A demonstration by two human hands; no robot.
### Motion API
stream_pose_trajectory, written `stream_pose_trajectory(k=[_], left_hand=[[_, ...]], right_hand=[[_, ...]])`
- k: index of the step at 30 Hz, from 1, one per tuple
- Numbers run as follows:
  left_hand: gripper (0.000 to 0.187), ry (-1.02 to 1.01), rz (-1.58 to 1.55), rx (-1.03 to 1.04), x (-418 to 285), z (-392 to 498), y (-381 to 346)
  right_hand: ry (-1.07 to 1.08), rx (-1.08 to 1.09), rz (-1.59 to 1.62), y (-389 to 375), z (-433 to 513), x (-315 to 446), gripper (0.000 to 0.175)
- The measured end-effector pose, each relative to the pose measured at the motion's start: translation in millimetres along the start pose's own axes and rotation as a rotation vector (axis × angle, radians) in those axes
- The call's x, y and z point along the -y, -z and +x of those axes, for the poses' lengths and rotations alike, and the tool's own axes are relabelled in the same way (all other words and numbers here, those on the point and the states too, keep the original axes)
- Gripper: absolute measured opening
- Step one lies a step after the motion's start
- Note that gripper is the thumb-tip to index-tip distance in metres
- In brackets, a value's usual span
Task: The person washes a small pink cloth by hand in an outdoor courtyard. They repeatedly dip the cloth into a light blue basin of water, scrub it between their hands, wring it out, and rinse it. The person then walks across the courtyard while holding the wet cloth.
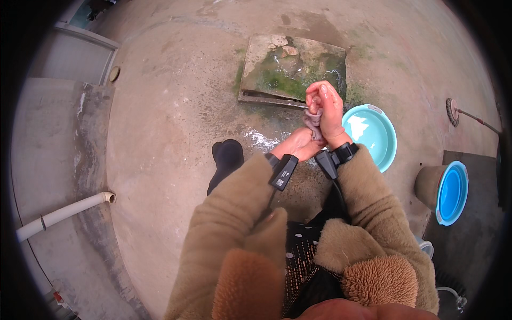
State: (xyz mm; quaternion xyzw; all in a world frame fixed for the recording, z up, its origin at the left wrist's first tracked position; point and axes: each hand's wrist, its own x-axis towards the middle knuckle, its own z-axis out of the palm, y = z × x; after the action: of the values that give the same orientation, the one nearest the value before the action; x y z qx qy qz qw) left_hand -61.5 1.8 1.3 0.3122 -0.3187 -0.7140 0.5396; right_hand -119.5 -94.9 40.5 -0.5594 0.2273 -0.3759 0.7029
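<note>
A wet, pinkish-grey cloth (313, 120) is bunched and twisted between my two hands. My left hand (299, 145) grips its lower end, close to the right wrist. Curled around the upper part of the cloth, my right hand (329, 108) is wet and shiny, and its fingers hide some of the fabric. A turquoise plastic basin (390, 138) with water in it stands on the ground just right of my hands, partly covered by my right forearm. Black devices are strapped to both wrists.
Ahead lies a raised, mossy concrete slab (276, 76) with stone pieces on it. A bucket (426, 185) with a blue basin (451, 192) at its mouth stands right, below a round scrub brush (452, 112). A white pipe (68, 214) runs along the left.
</note>
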Motion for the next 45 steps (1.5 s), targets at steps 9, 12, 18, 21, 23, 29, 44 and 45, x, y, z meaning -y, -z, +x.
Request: stream_pose_trajectory(k=[9,12,18,21,23,29,44,45], left_hand=[[0.036,-0.382,-0.67,-0.036,-12.4,7.0,25.3],[0.035,-0.311,-0.626,-0.52,-3.5,2.0,17.6],[0.03,-0.264,-0.567,-0.514,-7.5,-3.4,7.0],[0.038,-0.31,-0.631,-0.453,-17.8,-1.0,25.8],[0.041,-0.415,-0.714,-0.385,-13.9,-0.9,28.8],[0.035,-0.154,-0.563,-0.589,0.5,-6.0,1.2],[0.043,-0.13,-0.657,-0.437,-5.4,-1.6,11.7],[0.043,-0.17,-0.653,-0.45,-11.5,-2.4,13.7]], right_hand=[[0.364,0.191,-0.741,-28.0,-29.0,-18.6,0.014],[0.486,-0.037,-0.856,-32.3,-24.7,-27.9,0.015],[0.24,-0.163,-0.958,-19.5,-6.9,-22.2,0.029],[0.462,-0.135,-1.005,-44.7,-25.0,-29.4,0.026],[0.513,-0.162,-1.376,-47.8,-29.8,-33.5,0.023],[0.197,-0.19,-0.777,-9.5,-11.9,-31.7,0.019],[0.373,-0.083,-0.99,0.7,-6.4,-23.0,0.047],[0.396,-0.111,-1.009,0.4,-6.7,-23.7,0.052]])
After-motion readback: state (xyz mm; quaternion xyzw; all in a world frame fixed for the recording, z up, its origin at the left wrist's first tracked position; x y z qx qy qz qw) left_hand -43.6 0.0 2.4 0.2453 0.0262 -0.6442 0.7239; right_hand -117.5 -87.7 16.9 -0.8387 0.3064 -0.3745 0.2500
